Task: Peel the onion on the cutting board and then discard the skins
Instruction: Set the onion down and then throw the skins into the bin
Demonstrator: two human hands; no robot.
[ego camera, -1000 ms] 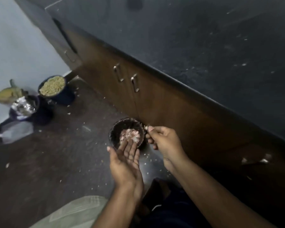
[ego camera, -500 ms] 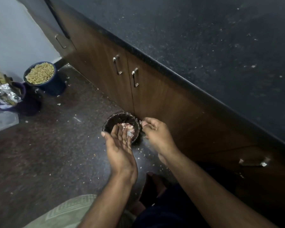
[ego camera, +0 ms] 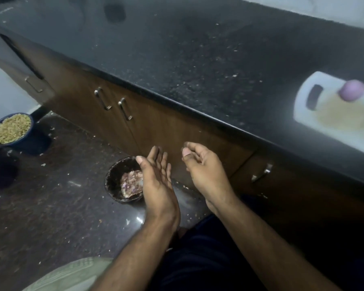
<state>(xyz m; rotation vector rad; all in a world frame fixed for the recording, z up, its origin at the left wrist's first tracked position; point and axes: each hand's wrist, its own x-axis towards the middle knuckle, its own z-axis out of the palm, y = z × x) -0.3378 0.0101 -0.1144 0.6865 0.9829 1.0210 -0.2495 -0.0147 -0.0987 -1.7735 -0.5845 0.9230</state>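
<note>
Standing over the small dark bin [ego camera: 122, 179] on the floor, hands held low in front of the cabinet doors. Peeling looks done: the onion [ego camera: 352, 93] sits bare and purple on the white cutting board [ego camera: 307, 114], far right on the bench [ego camera: 198, 66], well apart from both hands. Pinkish onion skins [ego camera: 131, 183] lie heaped inside the bin. Left hand [ego camera: 156, 177] is just over the bin's right rim, fingers straight and together, palm turned inward, nothing visible in it. Right hand [ego camera: 202, 166] is to the right of it, clear of the bin, fingers loosely curled with the thumb near the fingertips; a tiny scrap may cling there, too small to tell. Judgement: discard is essentially complete, at most a last fleck to shake off. Small flecks speckle the floor [ego camera: 51, 206] around the bin and the bench top, origin unclear. Room: the bench edge overhangs just beyond the hands, cabinet handles [ego camera: 114, 106] far left of them, another handle [ego camera: 262, 173] to the right. A blue bowl of yellowish grain [ego camera: 11, 129] sits far left, well apart. Open floor lies left and near.
</note>
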